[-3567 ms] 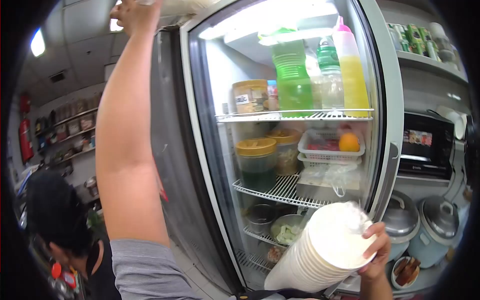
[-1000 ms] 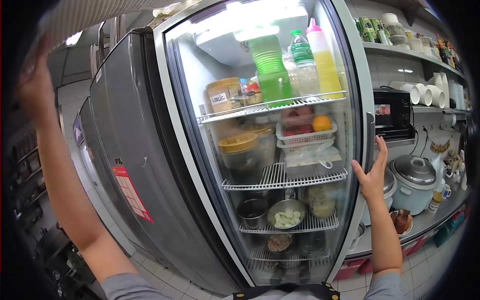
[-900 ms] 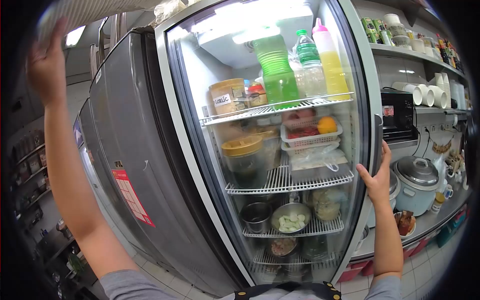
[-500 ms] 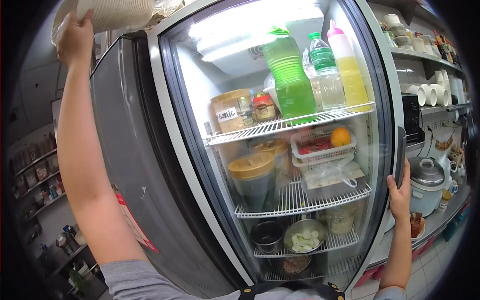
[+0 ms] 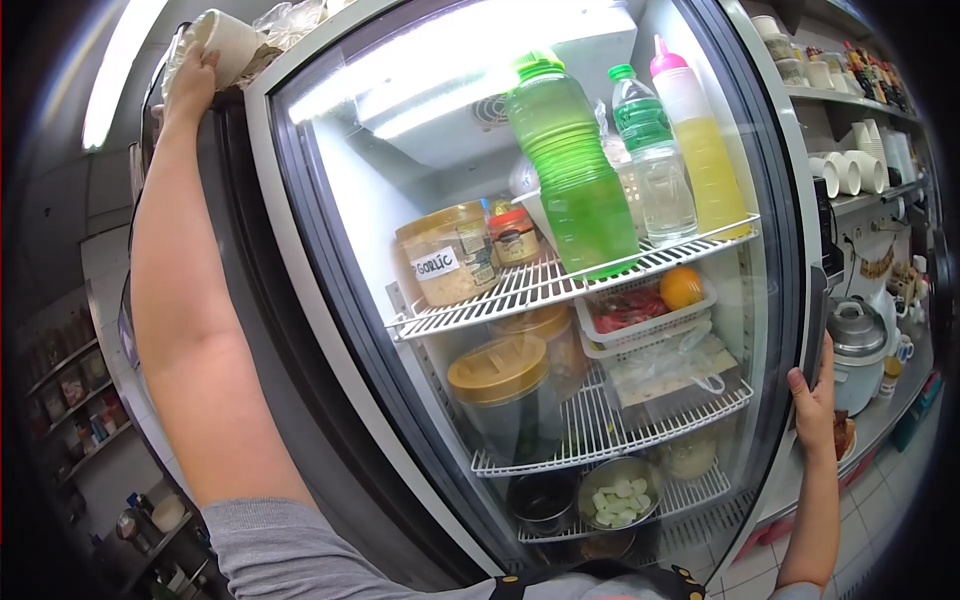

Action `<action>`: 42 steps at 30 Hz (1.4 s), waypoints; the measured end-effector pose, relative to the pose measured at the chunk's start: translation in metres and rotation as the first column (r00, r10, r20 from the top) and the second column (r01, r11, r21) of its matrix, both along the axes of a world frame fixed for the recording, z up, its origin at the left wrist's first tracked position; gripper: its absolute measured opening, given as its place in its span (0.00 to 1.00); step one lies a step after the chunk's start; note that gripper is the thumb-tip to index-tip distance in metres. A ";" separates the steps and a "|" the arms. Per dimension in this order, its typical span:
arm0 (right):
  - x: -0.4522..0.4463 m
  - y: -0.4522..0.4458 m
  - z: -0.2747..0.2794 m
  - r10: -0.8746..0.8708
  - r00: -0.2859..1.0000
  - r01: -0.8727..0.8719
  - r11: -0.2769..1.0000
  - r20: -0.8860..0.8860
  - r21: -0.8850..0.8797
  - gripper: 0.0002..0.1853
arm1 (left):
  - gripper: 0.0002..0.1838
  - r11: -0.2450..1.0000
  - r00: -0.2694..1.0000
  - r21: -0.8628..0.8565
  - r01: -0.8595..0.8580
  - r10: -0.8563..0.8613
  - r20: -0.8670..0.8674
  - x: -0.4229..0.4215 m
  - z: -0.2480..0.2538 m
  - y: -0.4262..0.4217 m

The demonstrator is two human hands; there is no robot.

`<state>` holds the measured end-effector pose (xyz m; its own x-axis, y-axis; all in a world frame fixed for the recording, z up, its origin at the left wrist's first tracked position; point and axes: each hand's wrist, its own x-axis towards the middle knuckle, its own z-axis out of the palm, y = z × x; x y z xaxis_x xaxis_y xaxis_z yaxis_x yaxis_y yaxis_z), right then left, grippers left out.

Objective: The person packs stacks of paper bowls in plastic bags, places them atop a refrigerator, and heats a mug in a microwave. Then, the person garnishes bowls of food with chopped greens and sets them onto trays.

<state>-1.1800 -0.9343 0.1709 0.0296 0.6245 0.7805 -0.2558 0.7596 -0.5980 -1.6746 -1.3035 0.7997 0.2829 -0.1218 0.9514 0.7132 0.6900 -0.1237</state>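
Your left hand (image 5: 190, 88) is raised overhead, fingers and thumb curled round the near end of the tub stack (image 5: 228, 45). The stack lies at the top of the dark fridge (image 5: 310, 400), near a clear bag (image 5: 285, 20); whether the fridge top carries its weight, you can't tell from here. Your right hand (image 5: 815, 415) is low at the door's edge beside the handle (image 5: 816, 320), thumb parted from upward-pointing fingers; whether those fingers hook behind the edge or only lean on it is hidden. With just the end of the stack in your fingers, a loose pinch or a tilt could let the tubs slide apart and drop past your arm. The bag could also be nudged if the stack is pushed towards it. Your reach is wide and high, so your balance may lean on the right hand; should that pull on the handle, the glass door might swing, and a jolt could rock the green bottle (image 5: 580, 180) and squeeze bottle (image 5: 705, 160) standing near the front of the top shelf (image 5: 450, 320).
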 end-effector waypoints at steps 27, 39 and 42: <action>-0.003 -0.001 0.000 -0.011 1.000 0.012 0.999 -0.006 0.040 0.43 | 0.20 0.998 0.996 0.049 0.047 -0.051 0.072 0.050 -0.050 0.025; 0.052 -0.026 -0.052 -0.172 0.883 0.082 0.973 0.436 0.217 0.50 | 0.26 0.559 0.357 -0.347 0.753 -0.790 -0.498 0.224 -0.323 0.091; 0.118 -0.041 -0.101 -0.260 0.871 0.132 0.941 0.416 0.311 0.37 | 0.31 0.571 0.494 -0.546 0.613 -0.816 -0.299 0.286 -0.433 0.110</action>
<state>-1.0616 -0.9749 0.0701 -0.2605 0.4115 0.8734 0.1600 0.9105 -0.3813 -1.3882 -1.1931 0.3670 0.6517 -0.2179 0.7265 0.6991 -0.1991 -0.6867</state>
